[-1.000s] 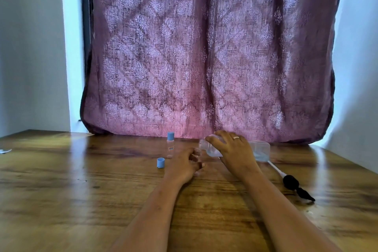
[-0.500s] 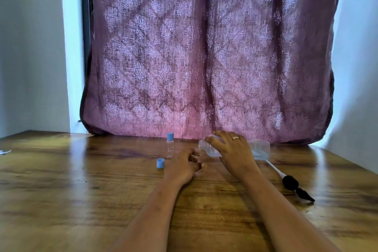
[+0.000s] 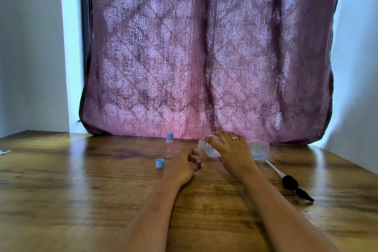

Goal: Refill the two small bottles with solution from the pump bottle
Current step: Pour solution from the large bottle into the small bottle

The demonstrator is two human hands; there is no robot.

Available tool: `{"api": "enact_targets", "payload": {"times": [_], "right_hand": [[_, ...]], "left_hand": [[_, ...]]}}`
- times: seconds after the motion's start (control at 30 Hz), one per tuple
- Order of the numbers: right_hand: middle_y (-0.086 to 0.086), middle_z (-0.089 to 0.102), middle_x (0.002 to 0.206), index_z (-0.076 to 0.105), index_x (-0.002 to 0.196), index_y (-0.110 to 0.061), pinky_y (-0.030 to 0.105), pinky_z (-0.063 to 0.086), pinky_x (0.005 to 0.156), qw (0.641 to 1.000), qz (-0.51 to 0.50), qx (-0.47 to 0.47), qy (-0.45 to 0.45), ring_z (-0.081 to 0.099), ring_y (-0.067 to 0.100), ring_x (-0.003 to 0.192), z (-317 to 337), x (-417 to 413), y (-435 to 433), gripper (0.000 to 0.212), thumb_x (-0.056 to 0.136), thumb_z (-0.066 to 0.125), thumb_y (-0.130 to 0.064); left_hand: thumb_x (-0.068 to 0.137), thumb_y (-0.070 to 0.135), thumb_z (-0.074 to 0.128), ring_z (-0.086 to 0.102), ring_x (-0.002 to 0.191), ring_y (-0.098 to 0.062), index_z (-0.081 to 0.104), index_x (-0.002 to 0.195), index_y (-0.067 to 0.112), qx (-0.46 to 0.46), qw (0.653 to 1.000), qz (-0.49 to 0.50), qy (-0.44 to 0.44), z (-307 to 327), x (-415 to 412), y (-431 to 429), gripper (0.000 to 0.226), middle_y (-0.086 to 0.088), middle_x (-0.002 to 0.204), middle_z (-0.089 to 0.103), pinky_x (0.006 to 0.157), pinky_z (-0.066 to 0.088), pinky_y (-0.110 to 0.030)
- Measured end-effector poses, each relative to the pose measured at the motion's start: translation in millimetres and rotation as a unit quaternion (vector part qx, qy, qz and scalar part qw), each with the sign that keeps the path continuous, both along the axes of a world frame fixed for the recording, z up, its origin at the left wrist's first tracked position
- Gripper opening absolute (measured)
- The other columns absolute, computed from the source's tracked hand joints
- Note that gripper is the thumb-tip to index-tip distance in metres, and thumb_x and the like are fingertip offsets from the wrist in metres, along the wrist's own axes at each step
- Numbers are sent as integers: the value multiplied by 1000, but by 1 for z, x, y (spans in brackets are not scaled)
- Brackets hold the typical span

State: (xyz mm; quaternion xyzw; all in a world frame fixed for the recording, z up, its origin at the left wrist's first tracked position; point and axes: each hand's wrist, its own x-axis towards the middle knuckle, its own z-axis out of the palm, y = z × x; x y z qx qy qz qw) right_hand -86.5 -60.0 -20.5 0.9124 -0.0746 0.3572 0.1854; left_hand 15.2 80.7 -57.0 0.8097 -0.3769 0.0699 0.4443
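Note:
My right hand (image 3: 231, 153) grips the clear pump bottle (image 3: 258, 150), which is tipped on its side with its open neck pointing left. That neck sits just above the mouth of an uncapped small bottle (image 3: 196, 152). My left hand (image 3: 182, 164) holds this small bottle upright on the wooden table (image 3: 81, 190), hiding most of it. A second small bottle (image 3: 169, 147) with a blue cap stands upright just left of my left hand. A loose blue cap (image 3: 159, 163) lies on the table in front of it.
The removed black pump head with its white tube (image 3: 290, 182) lies on the table to the right of my right forearm. A purple patterned curtain (image 3: 204, 57) hangs along the back edge. A small white object (image 3: 4, 152) lies at the far left edge.

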Motion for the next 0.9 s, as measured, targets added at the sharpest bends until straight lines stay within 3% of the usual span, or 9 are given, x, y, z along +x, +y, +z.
{"api": "enact_targets", "payload": {"times": [0.3, 0.53, 0.73, 0.9], "right_hand": [[4, 62, 117, 58, 116, -30, 41, 51, 70, 1000, 2, -3, -5, 63, 28, 92, 0, 0, 0, 71, 55, 77, 1], [3, 63, 116, 58, 115, -30, 38, 50, 73, 1000, 2, -11, -11, 63, 27, 91, 2, -1, 1, 69, 57, 76, 1], [3, 59, 123, 53, 121, -32, 40, 48, 79, 1000, -3, -13, -1, 61, 26, 101, 1, -1, 1, 68, 63, 73, -1], [4, 62, 118, 57, 117, -31, 40, 51, 74, 1000, -3, -12, -5, 63, 27, 95, 1, -1, 1, 72, 55, 77, 0]], "left_hand": [[81, 35, 71, 59, 98, -11, 60, 116, 23, 1, 1000, -7, 14, 1, 0, 1, 39, 12, 97, 58, 93, 49, -35], [83, 37, 69, 58, 109, -15, 55, 126, 23, 21, 999, -9, 26, 2, -1, 1, 47, 4, 117, 63, 97, 48, -38], [83, 36, 69, 56, 101, -10, 56, 124, 22, 16, 1000, -8, 22, 3, -2, 2, 45, 12, 103, 56, 96, 48, -37], [81, 35, 71, 58, 97, -9, 60, 116, 26, 13, 1000, -12, 22, 3, -2, 2, 38, 15, 96, 58, 95, 49, -39]]}}
